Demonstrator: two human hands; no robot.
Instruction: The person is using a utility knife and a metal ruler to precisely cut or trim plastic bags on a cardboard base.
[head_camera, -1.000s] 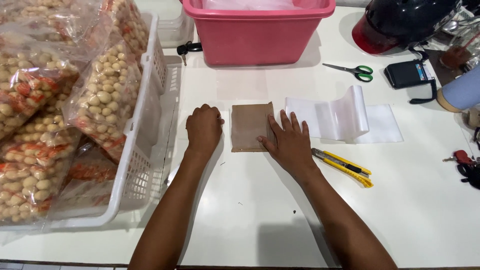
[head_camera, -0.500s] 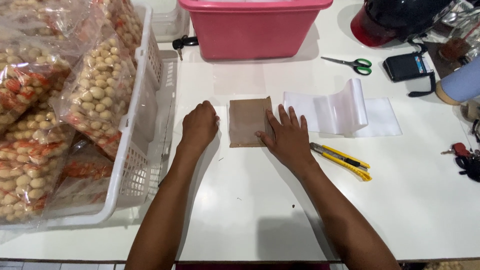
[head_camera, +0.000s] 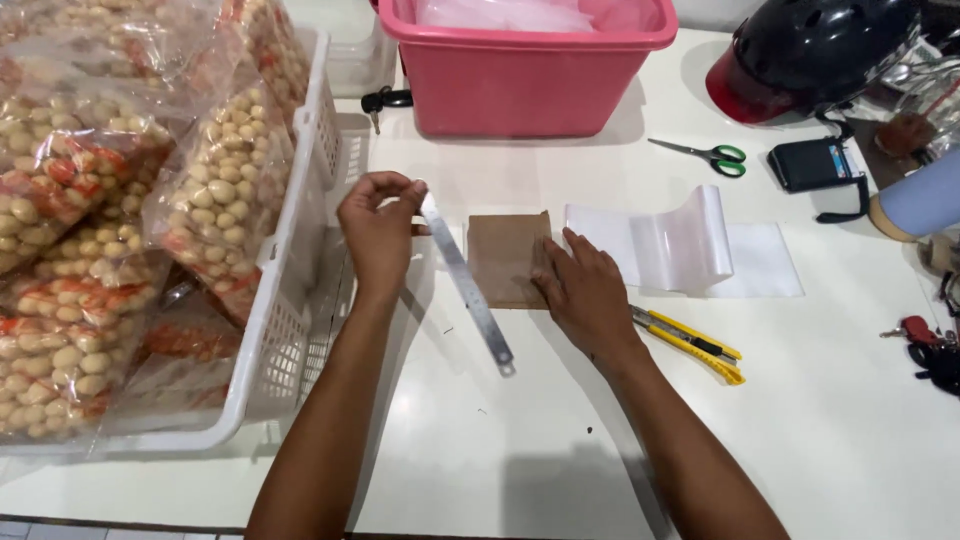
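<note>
A white lattice plastic basket (head_camera: 290, 330) is sitting along the bench's (head_camera: 560, 440) left edge, heaped with clear bags of pale round snacks (head_camera: 215, 190), while a glossy pink tub (head_camera: 530, 75) holding clear plastic is standing at the far edge. Mid-bench, the right hand (head_camera: 585, 295) is pressing flat, fingers together, on the right part of a matte brown paper rectangle (head_camera: 505, 258). Just left of it, the left hand's (head_camera: 378, 228) fingers are pinching the top end of a thin, slanting metal ruler (head_camera: 468, 285).
</note>
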